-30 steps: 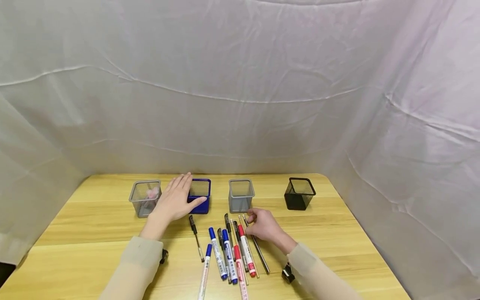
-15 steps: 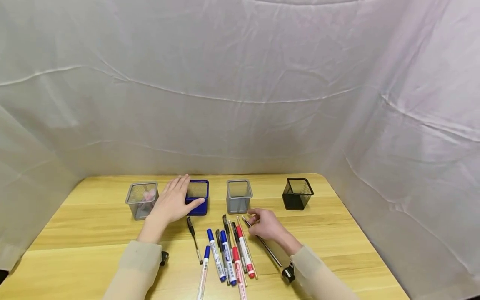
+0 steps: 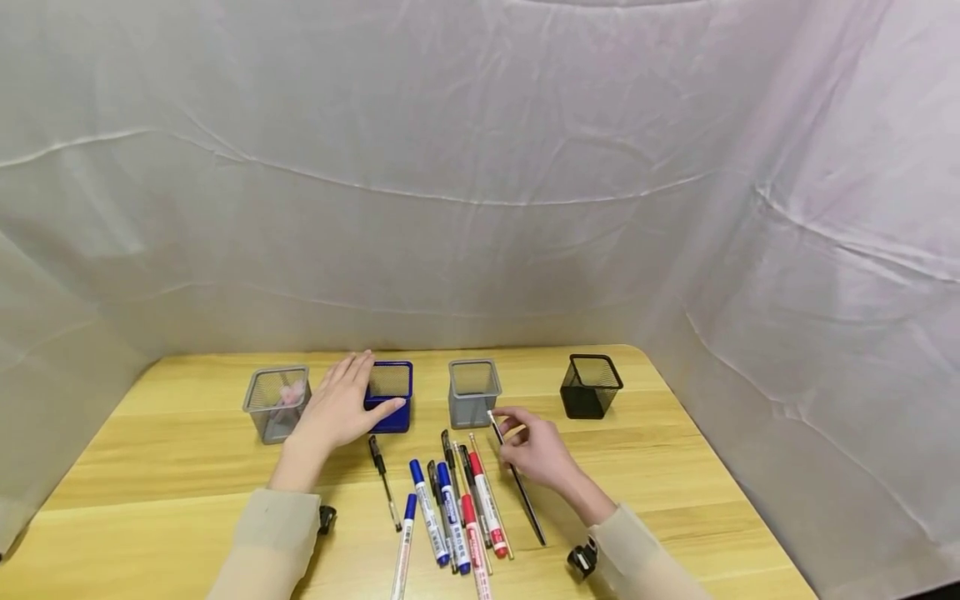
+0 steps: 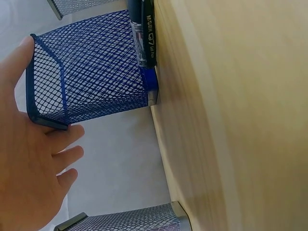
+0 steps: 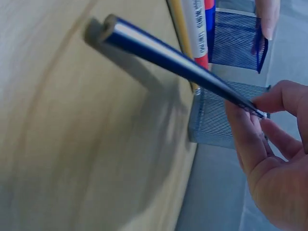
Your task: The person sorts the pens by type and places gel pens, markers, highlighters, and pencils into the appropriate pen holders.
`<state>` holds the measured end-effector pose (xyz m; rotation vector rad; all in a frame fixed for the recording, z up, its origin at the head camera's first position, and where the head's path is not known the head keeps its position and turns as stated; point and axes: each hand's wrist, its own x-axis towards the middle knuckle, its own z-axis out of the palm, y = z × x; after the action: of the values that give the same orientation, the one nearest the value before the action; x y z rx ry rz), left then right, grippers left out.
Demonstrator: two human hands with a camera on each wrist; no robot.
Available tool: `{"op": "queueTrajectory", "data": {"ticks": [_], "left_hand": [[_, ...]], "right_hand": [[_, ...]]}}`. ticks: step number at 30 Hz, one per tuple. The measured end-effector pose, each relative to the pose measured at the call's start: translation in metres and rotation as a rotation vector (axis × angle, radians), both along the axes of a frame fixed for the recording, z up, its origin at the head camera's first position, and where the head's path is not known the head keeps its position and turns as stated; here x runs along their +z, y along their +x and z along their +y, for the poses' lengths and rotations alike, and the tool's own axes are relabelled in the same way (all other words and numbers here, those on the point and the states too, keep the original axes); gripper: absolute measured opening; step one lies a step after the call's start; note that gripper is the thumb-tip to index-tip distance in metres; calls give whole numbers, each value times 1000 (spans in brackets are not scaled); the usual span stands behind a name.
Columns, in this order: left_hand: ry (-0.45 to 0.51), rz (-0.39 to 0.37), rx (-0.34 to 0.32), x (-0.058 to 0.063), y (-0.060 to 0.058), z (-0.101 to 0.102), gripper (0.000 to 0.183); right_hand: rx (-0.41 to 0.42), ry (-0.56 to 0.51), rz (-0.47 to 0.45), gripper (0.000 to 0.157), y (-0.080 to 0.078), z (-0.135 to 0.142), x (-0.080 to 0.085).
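Observation:
My right hand (image 3: 538, 451) pinches a dark, shiny pencil (image 3: 521, 492) near its pale-tipped end. The pencil slants down toward me; its blunt end (image 5: 111, 25) faces the camera in the right wrist view, above its own shadow. My left hand (image 3: 332, 410) rests on the left side of a blue mesh pen holder (image 3: 390, 418), fingers straight, thumb over its front. In the left wrist view, the thumb touches one corner of the holder's rim (image 4: 32, 91). Between the hands lie blue-capped markers (image 3: 429, 517), red-capped markers (image 3: 487, 508), black-capped gel pens (image 3: 386, 483) and a light pencil (image 3: 501, 521).
A grey mesh holder (image 3: 474, 410) stands ahead of the right hand, and a black one (image 3: 588, 400) farther right. Another grey holder (image 3: 276, 423) with a pink item inside is at far left. Fabric walls (image 3: 480, 250) enclose the wooden table (image 3: 667, 500).
My right hand has taken hold of the dark pencil and lifted its pale-tipped end, drawing it right, away from the other pens. The left hand stays at the blue holder.

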<state>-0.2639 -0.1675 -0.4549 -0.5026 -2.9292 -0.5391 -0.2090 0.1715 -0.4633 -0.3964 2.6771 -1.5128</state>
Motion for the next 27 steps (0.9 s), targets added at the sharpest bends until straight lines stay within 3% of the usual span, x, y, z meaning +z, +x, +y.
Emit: {"op": "queueTrajectory", "data": {"ticks": [10,18,27], "left_hand": [[18,4,7,1,3,1,107],[27,2,7,2,8,4,106],[9,16,7,5,6,2,106]], "right_hand": [[-9,-183,86,56,1,-8,28],[-47,-268,169,51,0,-19,48],[-1,-461,266,48,-14,-42,69]]}}
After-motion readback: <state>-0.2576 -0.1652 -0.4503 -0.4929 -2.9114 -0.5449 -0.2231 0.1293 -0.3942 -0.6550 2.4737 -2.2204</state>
